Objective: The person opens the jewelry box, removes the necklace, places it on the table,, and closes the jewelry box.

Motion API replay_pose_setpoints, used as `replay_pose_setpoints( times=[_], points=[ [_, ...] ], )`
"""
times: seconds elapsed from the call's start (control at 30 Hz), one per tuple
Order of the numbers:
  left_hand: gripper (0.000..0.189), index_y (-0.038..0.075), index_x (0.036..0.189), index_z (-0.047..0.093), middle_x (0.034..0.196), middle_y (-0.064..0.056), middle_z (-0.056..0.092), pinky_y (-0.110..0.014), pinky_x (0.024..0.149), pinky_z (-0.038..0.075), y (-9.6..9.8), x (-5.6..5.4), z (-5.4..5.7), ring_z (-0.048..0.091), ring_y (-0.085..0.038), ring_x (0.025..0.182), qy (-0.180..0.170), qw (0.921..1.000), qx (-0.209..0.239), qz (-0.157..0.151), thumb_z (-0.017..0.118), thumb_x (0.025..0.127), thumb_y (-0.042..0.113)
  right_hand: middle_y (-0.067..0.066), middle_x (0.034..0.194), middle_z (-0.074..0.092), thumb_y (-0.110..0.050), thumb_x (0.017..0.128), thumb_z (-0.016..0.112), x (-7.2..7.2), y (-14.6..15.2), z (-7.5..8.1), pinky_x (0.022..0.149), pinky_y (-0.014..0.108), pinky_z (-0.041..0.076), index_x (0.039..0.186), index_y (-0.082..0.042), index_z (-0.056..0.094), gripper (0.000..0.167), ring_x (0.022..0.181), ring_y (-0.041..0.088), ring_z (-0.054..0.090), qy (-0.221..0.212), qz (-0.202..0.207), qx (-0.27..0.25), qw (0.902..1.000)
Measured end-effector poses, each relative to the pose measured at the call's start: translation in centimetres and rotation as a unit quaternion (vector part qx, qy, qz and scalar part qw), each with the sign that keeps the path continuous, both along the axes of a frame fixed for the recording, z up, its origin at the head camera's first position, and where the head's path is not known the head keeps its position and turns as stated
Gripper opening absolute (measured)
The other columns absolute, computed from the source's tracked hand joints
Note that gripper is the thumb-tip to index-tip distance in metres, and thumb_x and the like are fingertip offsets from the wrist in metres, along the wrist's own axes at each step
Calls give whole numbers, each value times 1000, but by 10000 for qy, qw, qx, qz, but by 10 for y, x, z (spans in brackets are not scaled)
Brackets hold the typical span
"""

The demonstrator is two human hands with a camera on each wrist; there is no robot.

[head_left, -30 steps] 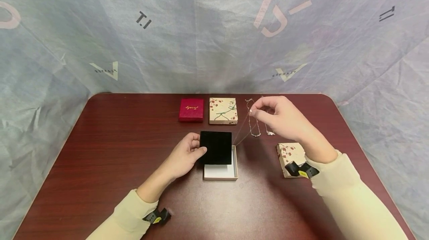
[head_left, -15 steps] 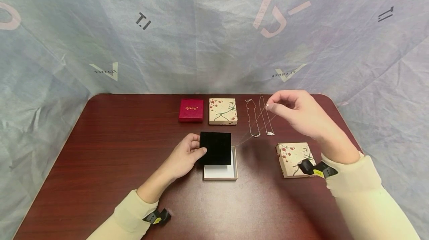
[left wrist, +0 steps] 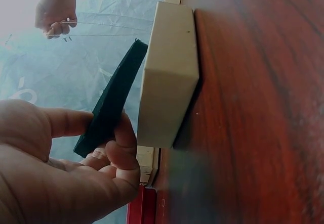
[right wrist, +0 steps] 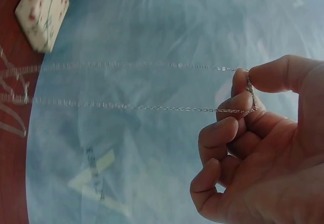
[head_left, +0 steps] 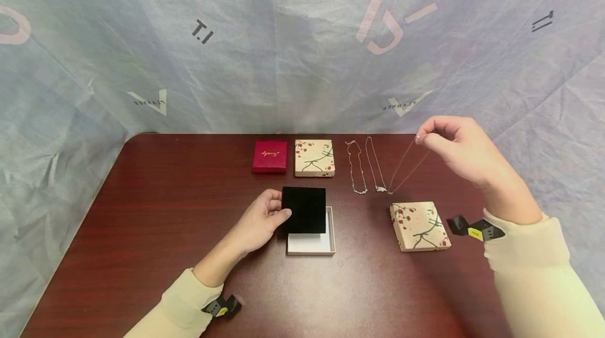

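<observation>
My left hand (head_left: 262, 221) pinches a square black pad (head_left: 304, 209) by its left edge, thumb on top. The pad is tilted over an uncovered box (head_left: 312, 246) with a white inside, hiding its far part. At the right, my right hand (head_left: 465, 151) is raised and pinches a fine chain necklace (head_left: 405, 170) between thumb and forefinger. Its two strands hang down in a narrow loop, the lower end close over the table. In the right wrist view the chain (right wrist: 152, 64) stretches away from the fingertips. Two other necklaces, one with a beaded front (head_left: 360, 191), one with a pendant (head_left: 380, 189), lie left of it.
A red box (head_left: 269, 157) and a floral cream box (head_left: 314, 158) stand side by side at the back. Another floral lid or box (head_left: 419, 226) lies at the right, below the hanging chain. A grey cloth backdrop (head_left: 274, 54) rises behind the table (head_left: 165, 196).
My right hand has moved right, drawing the necklace away from beside the black pad to past the two lying necklaces. My left hand and the pad have stayed in place.
</observation>
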State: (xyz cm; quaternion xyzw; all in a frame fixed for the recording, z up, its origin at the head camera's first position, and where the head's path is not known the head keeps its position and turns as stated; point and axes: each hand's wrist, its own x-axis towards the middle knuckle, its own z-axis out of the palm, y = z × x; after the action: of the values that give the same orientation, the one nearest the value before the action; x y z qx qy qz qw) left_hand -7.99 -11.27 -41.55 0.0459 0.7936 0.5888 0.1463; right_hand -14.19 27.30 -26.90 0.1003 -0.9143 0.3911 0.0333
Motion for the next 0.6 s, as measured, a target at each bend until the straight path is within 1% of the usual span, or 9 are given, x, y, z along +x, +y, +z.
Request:
replay_pose_setpoints(
  times=[0.1, 0.2, 0.3, 0.43, 0.53, 0.6],
  points=[
    [37, -7, 134, 51, 128, -27, 66, -55, 106, 49, 0, 0, -1, 65, -36, 118, 16, 10000, -21, 2, 65, 103, 8, -2, 94, 68, -10, 101, 59, -7, 10, -2, 74, 28, 38, 96, -7, 73, 15, 89, 14, 52, -38, -65, 71, 9999],
    [37, -7, 134, 52, 128, -27, 66, -56, 106, 49, 1, 0, -2, 65, -36, 118, 15, 10000, -44, 28, 65, 103, 7, -6, 96, 67, -12, 102, 57, -16, 18, -4, 79, 29, 38, 95, -7, 72, 17, 93, 14, 53, -171, -72, 83, 9998],
    [38, -8, 134, 51, 127, -27, 66, -56, 106, 49, 0, 0, -3, 66, -36, 117, 14, 10000, -35, 28, 65, 103, 7, -9, 96, 66, -13, 102, 54, -25, 20, -5, 81, 30, 38, 95, -6, 70, 19, 95, 15, 53, -266, -34, 90, 9996],
    [39, -8, 135, 51, 128, -28, 66, -56, 106, 49, 0, 0, -4, 65, -36, 118, 4, 10000, -37, 47, 65, 103, 8, -5, 85, 59, -12, 101, 51, -38, 23, -8, 73, 32, 38, 96, -4, 68, 20, 84, 17, 49, -205, -19, 115, 9997],
    [39, -8, 136, 51, 129, -27, 66, -56, 107, 49, 1, 0, -4, 65, -36, 119, -24, 9999, -53, 83, 65, 103, 8, -3, 85, 55, -13, 101, 49, -48, 28, -12, 71, 32, 37, 96, -5, 68, 21, 82, 17, 47, -183, -78, 112, 9997],
    [39, -7, 136, 51, 129, -26, 66, -56, 107, 48, 1, -1, -4, 65, -36, 120, -54, 9999, -60, 104, 65, 103, 8, -2, 88, 55, -15, 102, 49, -56, 32, -15, 72, 32, 37, 96, -6, 68, 22, 85, 17, 46, -144, -116, 124, 9998]
  ],
)
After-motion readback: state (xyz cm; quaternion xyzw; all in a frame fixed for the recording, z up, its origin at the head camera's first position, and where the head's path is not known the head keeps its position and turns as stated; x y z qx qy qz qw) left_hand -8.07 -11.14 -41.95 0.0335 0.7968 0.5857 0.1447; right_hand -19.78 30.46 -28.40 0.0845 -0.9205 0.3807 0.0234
